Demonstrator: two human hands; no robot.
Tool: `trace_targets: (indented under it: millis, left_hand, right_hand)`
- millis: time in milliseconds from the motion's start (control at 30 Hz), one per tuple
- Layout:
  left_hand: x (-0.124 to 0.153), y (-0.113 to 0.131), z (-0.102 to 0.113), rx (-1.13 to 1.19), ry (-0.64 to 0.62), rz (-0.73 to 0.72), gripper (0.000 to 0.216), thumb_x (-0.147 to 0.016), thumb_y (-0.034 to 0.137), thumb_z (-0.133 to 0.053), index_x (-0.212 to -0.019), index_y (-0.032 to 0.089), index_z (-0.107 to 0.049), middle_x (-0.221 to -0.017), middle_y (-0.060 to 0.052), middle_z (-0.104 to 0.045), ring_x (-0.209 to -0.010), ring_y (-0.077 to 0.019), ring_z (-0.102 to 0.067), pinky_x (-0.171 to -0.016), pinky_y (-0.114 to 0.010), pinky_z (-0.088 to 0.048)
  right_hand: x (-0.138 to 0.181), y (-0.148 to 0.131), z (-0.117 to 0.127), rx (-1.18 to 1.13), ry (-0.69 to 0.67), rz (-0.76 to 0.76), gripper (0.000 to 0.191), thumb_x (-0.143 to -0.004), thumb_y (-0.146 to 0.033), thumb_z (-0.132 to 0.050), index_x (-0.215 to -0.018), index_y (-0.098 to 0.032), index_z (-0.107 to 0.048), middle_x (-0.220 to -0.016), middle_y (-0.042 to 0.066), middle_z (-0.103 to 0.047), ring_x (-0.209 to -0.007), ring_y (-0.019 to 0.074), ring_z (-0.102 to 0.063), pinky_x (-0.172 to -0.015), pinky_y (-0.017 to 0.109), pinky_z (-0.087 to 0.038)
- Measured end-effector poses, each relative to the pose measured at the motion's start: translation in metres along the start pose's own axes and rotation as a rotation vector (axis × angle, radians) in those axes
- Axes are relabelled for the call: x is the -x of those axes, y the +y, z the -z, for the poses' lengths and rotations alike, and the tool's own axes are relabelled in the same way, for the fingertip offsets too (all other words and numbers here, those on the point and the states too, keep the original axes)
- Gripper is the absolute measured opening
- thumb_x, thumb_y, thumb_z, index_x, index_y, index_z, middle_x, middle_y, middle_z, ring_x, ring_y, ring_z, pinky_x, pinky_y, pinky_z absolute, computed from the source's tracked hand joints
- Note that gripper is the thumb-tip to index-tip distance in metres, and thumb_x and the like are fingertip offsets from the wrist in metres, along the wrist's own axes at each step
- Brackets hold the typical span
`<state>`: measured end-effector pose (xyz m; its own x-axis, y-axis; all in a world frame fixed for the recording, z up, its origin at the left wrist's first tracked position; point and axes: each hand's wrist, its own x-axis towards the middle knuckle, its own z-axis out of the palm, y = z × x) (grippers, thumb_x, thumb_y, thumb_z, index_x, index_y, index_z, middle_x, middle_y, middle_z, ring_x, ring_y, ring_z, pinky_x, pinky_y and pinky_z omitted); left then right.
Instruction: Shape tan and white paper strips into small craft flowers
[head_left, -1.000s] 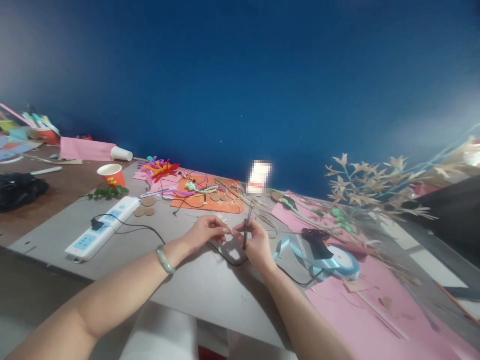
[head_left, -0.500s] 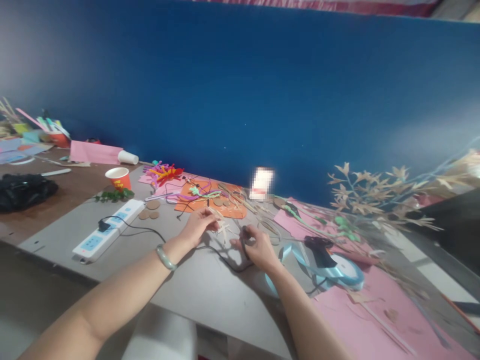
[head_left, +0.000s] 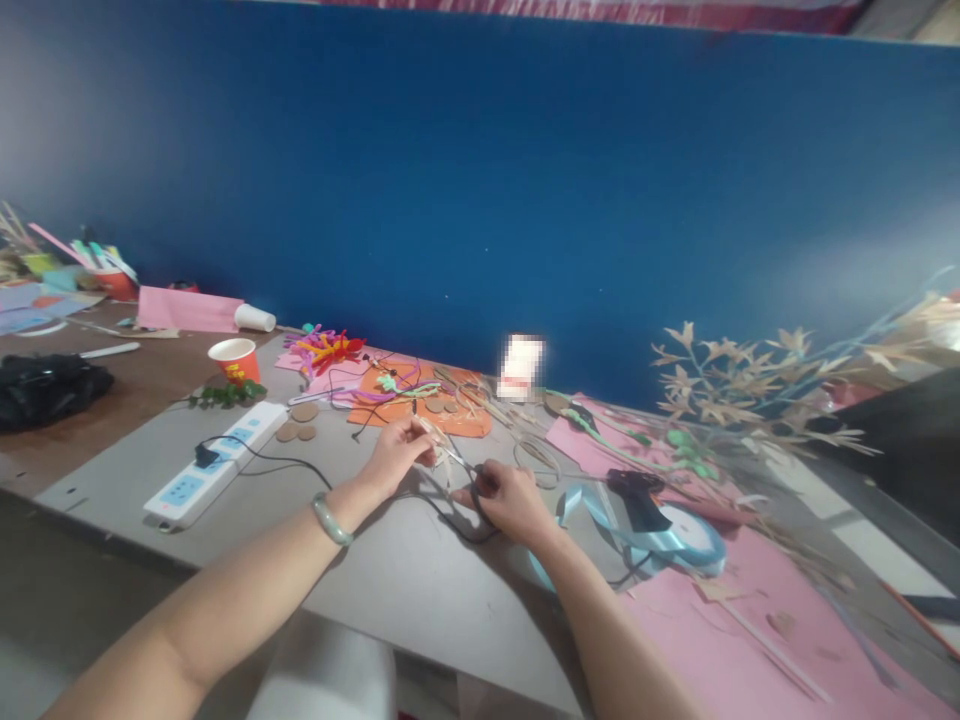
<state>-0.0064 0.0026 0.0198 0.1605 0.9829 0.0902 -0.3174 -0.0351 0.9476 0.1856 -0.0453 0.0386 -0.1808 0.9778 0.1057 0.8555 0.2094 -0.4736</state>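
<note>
My left hand (head_left: 401,455) is pinched shut on a small tan paper leaf piece (head_left: 441,448) held just above the grey table (head_left: 390,570). My right hand (head_left: 506,497) lies low beside it, fingers curled around a thin dark tool (head_left: 474,478) whose tip meets the leaf piece. A black cord (head_left: 442,515) loops on the table under both hands. A green bangle sits on my left wrist.
A white power strip (head_left: 214,465) with a black plug lies at left, with a red paper cup (head_left: 236,358) behind it. Pipe cleaners on orange paper (head_left: 420,400), a blue ribbon roll (head_left: 675,535), pink paper (head_left: 735,630) and a tan leafy branch (head_left: 750,385) fill the right.
My right hand has lowered the dark tool from upright to nearly flat on the table. My left hand drew back a little with the leaf piece. The view tilted down slightly.
</note>
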Motion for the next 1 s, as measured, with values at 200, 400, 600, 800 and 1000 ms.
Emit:
trace_targets:
  millis: [200,400,600,800,1000]
  left_hand:
    - [0.0016,0.0005,-0.0004,-0.04,-0.009,0.004,0.016,-0.068,0.024,-0.069,-0.069,0.013,-0.057,-0.059,0.0,-0.062,-0.05,-0.01,-0.058,-0.051,-0.022,-0.048]
    - [0.0035,0.0013,-0.0012,-0.081,-0.03,0.006,0.014,-0.067,0.023,-0.068,-0.069,0.013,-0.058,-0.06,-0.001,-0.063,-0.051,-0.0102,-0.058,-0.052,-0.022,-0.048]
    - [0.004,0.0026,-0.0015,-0.086,-0.032,0.006,0.012,-0.068,0.022,-0.066,-0.068,0.014,-0.057,-0.057,0.0,-0.061,-0.049,-0.0099,-0.057,-0.051,-0.022,-0.048]
    - [0.0031,0.0005,-0.0018,-0.06,-0.018,0.006,0.014,-0.067,0.023,-0.067,-0.068,0.014,-0.057,-0.06,0.0,-0.063,-0.049,-0.0097,-0.057,-0.05,-0.022,-0.048]
    - [0.005,0.0019,-0.0041,-0.062,-0.003,0.035,0.013,-0.066,0.021,-0.067,-0.067,0.014,-0.057,-0.058,0.001,-0.062,-0.049,-0.0093,-0.057,-0.05,-0.021,-0.047]
  right_hand:
    - [0.0006,-0.0006,-0.001,-0.043,0.002,-0.012,0.039,-0.07,-0.05,-0.063,-0.055,-0.021,-0.042,-0.051,-0.003,-0.052,-0.048,0.0108,-0.04,-0.056,0.025,-0.03]
    - [0.0014,0.0002,-0.0013,-0.067,-0.005,-0.03,0.042,-0.068,-0.053,-0.064,-0.054,-0.021,-0.04,-0.049,-0.004,-0.048,-0.048,0.0104,-0.034,-0.05,0.023,-0.027]
    - [0.0018,0.0015,-0.0017,-0.072,-0.008,-0.032,0.042,-0.068,-0.052,-0.064,-0.054,-0.021,-0.039,-0.048,-0.005,-0.045,-0.048,0.0103,-0.033,-0.05,0.023,-0.026]
    - [0.0017,-0.0035,0.0023,-0.062,-0.011,-0.028,0.044,-0.069,-0.055,-0.063,-0.054,-0.021,-0.039,-0.049,-0.004,-0.048,-0.048,0.0101,-0.033,-0.051,0.023,-0.028]
    - [0.0016,-0.0043,0.0033,-0.068,-0.012,-0.044,0.048,-0.066,-0.062,-0.062,-0.053,-0.021,-0.04,-0.05,-0.003,-0.05,-0.048,0.0104,-0.034,-0.051,0.023,-0.029]
